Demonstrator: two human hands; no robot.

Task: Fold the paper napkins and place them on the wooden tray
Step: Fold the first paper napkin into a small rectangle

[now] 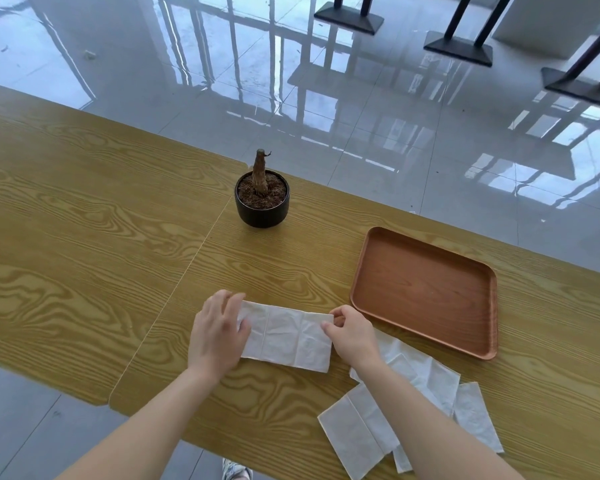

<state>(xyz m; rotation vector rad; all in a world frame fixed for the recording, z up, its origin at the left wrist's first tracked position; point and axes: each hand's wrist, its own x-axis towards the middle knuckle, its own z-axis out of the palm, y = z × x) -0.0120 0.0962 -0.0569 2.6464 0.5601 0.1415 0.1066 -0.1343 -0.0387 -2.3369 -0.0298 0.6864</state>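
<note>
A white paper napkin (284, 336) lies flat on the wood-grain table (84, 237), near the middle of its near edge, creased into panels and spread as a long rectangle. The left hand (217, 332) rests on the napkin's left end with its fingers extended, slightly blurred. The right hand (352, 336) pinches the napkin's far right corner between thumb and fingers. The two hands are apart, one at each end of the sheet.

The wooden tray (423, 289) sits just right of the napkin and a little farther away, close to the right hand but not touching it. A pile of loose napkins (361, 434) overlaps at the near right, partly under the right forearm. A black pot (262, 202) with a bare stump stands farther back. Beyond the table lies a glossy tiled floor (326, 98).
</note>
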